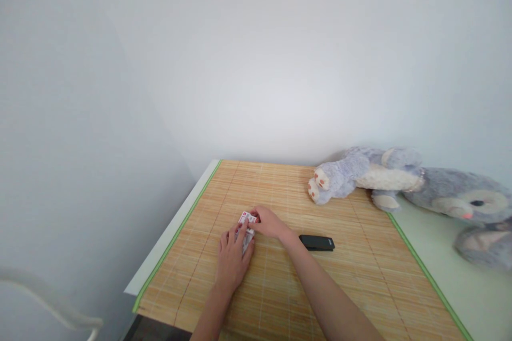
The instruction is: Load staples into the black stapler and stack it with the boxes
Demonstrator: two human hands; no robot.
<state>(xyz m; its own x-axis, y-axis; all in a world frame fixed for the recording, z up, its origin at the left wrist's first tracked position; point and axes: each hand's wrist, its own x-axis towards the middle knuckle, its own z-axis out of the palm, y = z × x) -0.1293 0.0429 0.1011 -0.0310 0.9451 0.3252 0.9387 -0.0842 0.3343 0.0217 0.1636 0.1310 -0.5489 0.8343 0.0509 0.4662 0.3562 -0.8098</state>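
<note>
A small white box [248, 217] with red print lies on the bamboo mat, partly covered by my fingers. My left hand [232, 258] rests over its near left side, thumb along one side and fingers across the other. At the far right end, my right hand [267, 222] pinches the box between thumb and curled fingers. Whatever is under the fingers is hidden. To the right of my right forearm lies a black stapler [317, 243], touched by neither hand.
The bamboo mat [256, 181] with green edging covers most of the table. A large grey plush toy [384, 176] lies along the back right by the wall. White tabletop [444, 245] shows beyond the mat's right edge. A pale curved bar [52, 298] stands at the lower left.
</note>
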